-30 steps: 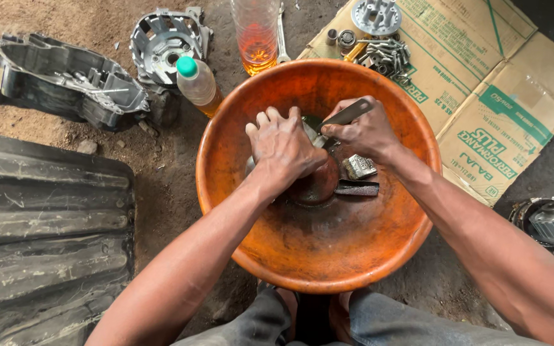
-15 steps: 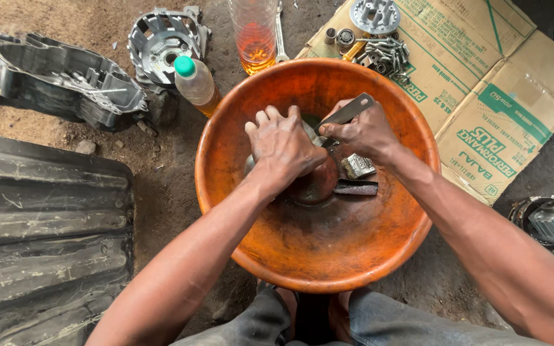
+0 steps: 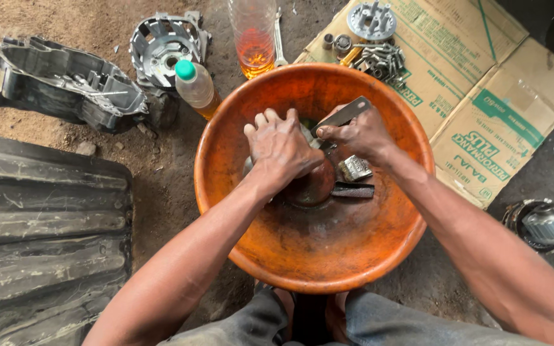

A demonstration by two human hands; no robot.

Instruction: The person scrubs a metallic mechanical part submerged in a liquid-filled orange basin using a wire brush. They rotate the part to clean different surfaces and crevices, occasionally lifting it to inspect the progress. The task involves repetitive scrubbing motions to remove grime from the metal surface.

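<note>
A big orange basin [image 3: 354, 256] sits on the dirt floor between my knees. Inside it my left hand [image 3: 283, 150] presses down on a round greasy metal part [image 3: 312, 186], gripping it from above. My right hand [image 3: 360, 134] holds a flat grey metal scraper blade [image 3: 344, 114] with its edge against that part. A small ribbed metal piece [image 3: 354, 168] and a dark flat piece [image 3: 352, 190] lie in the basin bottom beside my right hand.
A dark engine cover [image 3: 59, 83], a round metal housing [image 3: 165, 45], a small green-capped bottle [image 3: 195, 86] and a clear bottle of amber liquid [image 3: 253, 38] stand behind the basin. Flattened cardboard [image 3: 482, 83] carries small metal parts [image 3: 373, 54]. A black ribbed panel [image 3: 40, 237] lies left.
My right hand has tilted the scraper blade slightly and shifted it along the part. My left hand stays pressed on the part.
</note>
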